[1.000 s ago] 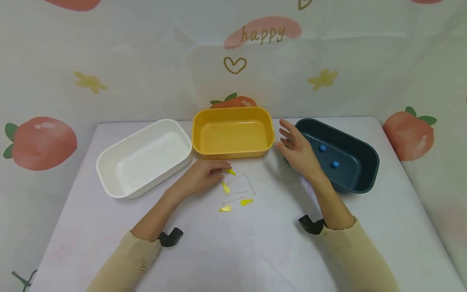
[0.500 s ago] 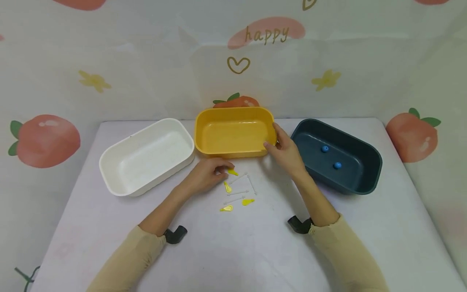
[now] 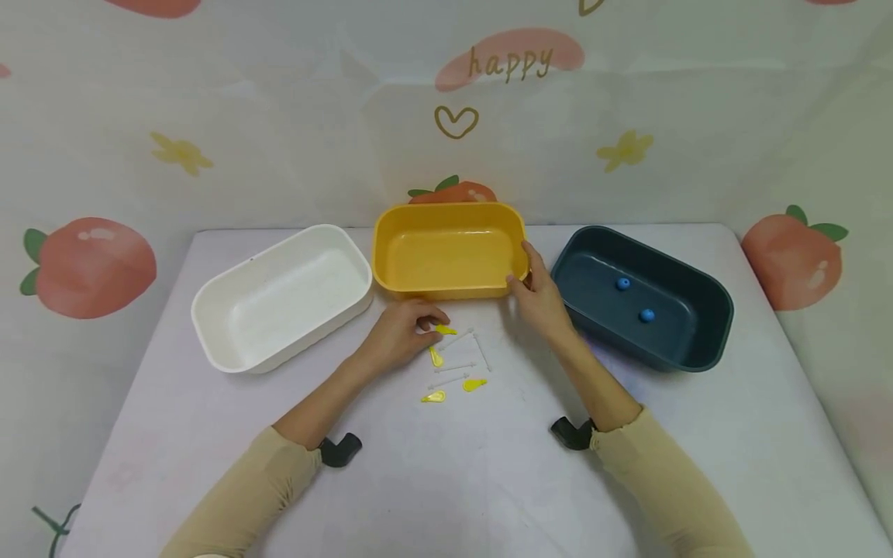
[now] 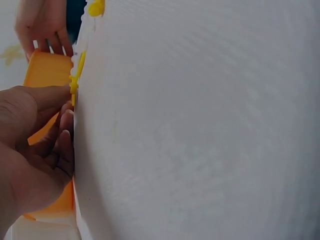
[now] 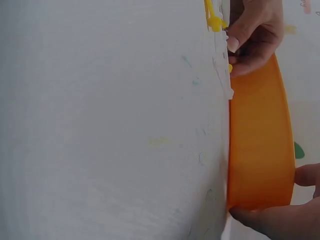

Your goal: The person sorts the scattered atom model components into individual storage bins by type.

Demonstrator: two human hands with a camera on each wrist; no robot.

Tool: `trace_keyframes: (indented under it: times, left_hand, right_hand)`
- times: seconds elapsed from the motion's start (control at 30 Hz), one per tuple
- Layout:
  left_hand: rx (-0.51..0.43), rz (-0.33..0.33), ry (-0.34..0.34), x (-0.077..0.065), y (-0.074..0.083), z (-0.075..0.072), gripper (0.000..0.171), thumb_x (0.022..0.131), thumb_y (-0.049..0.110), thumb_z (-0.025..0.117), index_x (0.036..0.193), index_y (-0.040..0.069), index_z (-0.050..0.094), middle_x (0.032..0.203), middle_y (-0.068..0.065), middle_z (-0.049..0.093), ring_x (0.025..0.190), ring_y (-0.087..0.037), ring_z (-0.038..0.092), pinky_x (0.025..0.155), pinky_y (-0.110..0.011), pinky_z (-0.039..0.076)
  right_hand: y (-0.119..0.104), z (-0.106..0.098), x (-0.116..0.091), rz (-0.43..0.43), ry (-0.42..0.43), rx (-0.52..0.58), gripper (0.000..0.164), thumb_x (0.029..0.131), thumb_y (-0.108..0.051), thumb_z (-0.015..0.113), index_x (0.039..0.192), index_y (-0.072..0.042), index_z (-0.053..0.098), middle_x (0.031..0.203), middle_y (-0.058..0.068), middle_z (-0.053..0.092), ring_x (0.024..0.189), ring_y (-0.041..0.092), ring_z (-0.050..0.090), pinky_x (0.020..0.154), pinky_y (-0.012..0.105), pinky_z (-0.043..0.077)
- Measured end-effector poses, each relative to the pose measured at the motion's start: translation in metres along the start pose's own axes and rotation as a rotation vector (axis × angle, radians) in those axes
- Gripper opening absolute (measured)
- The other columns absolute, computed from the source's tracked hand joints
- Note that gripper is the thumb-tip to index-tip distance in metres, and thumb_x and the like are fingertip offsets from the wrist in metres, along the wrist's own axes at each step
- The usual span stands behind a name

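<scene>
Keep the right hand (image 3: 545,304) clasping the yellow tray (image 3: 446,260) steadily at four o'clock; left hand (image 3: 399,338) half-curls at a yellow piece (image 3: 447,330), hold unclear.

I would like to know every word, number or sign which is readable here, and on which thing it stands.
"happy": gold letters on the pink patch of the backdrop.
Pink fragment, top right in the right wrist view: too small to read.
White tray, yellow tray, dark blue tray: no readable text.
</scene>
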State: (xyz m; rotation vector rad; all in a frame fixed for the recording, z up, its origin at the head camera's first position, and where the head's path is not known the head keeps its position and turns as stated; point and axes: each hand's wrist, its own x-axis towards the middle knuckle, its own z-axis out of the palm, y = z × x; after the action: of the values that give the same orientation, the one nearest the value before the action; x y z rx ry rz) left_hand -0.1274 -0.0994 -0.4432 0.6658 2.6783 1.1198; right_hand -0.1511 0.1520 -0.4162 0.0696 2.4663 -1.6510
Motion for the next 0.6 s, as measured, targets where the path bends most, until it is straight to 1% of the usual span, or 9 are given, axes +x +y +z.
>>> trace_keyframes:
  times: [0.13,0.27,0.33,0.47,0.6]
  left_hand:
    - [0.017,-0.017,-0.009,0.0004,0.0005,0.0017,0.019,0.083,0.007,0.080,0.100,0.012,0.075,0.096,0.003,0.070,0.083,-0.013,0.058,0.076,-0.028,0.050]
    - [0.020,-0.040,-0.009,0.0004,0.0029,0.0024,0.015,0.083,0.007,0.079,0.095,0.013,0.074,0.092,0.004,0.068,0.081,-0.013,0.057,0.076,-0.028,0.049]
    - [0.023,-0.041,-0.012,0.0003,0.0035,0.0030,0.015,0.082,0.007,0.080,0.093,0.014,0.073,0.091,0.004,0.067,0.081,-0.014,0.056,0.075,-0.029,0.048]
    - [0.042,-0.051,-0.027,0.0010,0.0037,0.0044,0.014,0.083,0.007,0.079,0.092,0.015,0.071,0.089,0.004,0.064,0.082,-0.014,0.054,0.075,-0.029,0.047]
    - [0.052,-0.064,-0.034,0.0018,0.0046,0.0054,0.014,0.084,0.007,0.078,0.092,0.016,0.071,0.089,0.004,0.064,0.077,-0.014,0.053,0.073,-0.029,0.046]
  right_hand:
    - [0.0019,0.0005,0.0013,-0.001,-0.009,-0.008,0.069,0.105,-0.017,0.048,0.161,-0.019,0.009,0.165,0.003,0.014,0.149,0.019,0.021,0.119,0.036,0.020]
    - [0.0019,0.0008,0.0018,-0.029,-0.035,-0.067,0.069,0.106,-0.017,0.044,0.161,-0.015,0.002,0.166,0.006,0.010,0.151,0.021,0.015,0.121,0.038,0.014]
    - [0.0016,0.0006,0.0010,-0.035,-0.048,-0.093,0.070,0.106,-0.017,0.043,0.160,-0.014,-0.001,0.166,0.006,0.008,0.151,0.022,0.013,0.121,0.039,0.011]
    - [0.0009,-0.0011,-0.0007,-0.031,-0.075,-0.095,0.070,0.107,-0.018,0.041,0.160,-0.015,-0.004,0.166,0.005,0.004,0.151,0.020,0.009,0.121,0.039,0.009]
    - [0.0025,-0.0032,-0.0007,-0.030,-0.108,-0.083,0.070,0.108,-0.020,0.040,0.160,-0.018,-0.007,0.166,0.003,0.001,0.151,0.016,0.005,0.121,0.038,0.007]
